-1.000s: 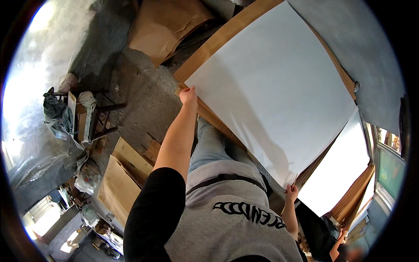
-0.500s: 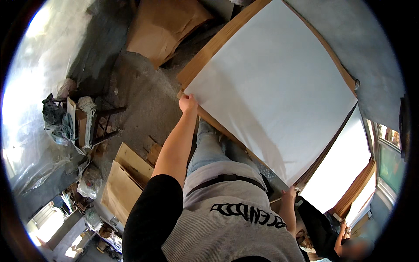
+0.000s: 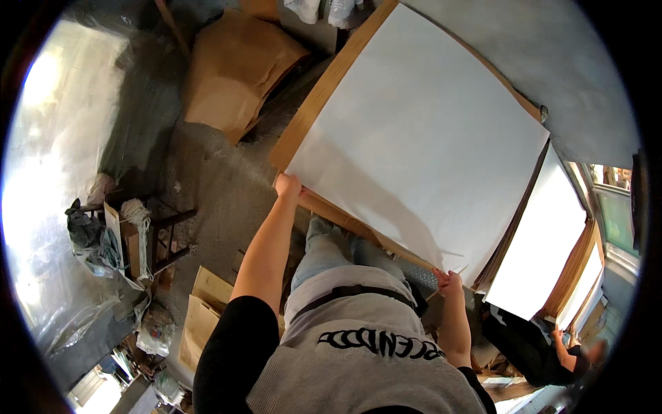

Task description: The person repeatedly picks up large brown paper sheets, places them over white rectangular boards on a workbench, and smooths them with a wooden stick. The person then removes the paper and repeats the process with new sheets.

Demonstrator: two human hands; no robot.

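A large white sheet (image 3: 427, 131) lies flat over wood-coloured sheets (image 3: 331, 86), whose edges show along its left and near sides. My left hand (image 3: 288, 185) is closed at the near-left corner, thumb side up on the sheet's edge; its fingertips are hidden. At the near edge, close to the right corner, my right hand (image 3: 448, 281) touches the white sheet with its fingers partly spread. Just beyond those fingers, a thin pale sliver or crease shows on the surface; I cannot tell which.
Right of the stack stand more white-topped stacks (image 3: 538, 234), with another person (image 3: 565, 355) at the far one. Brown wrapping material (image 3: 238, 72) lies on the floor at far left. A dark stool (image 3: 165, 238) with bags stands left; thin boards (image 3: 200, 324) lie nearer.
My right hand has shifted left along the near edge, away from the right corner, and its fingers have spread. My left hand stays at the left corner. The view has shifted slightly.
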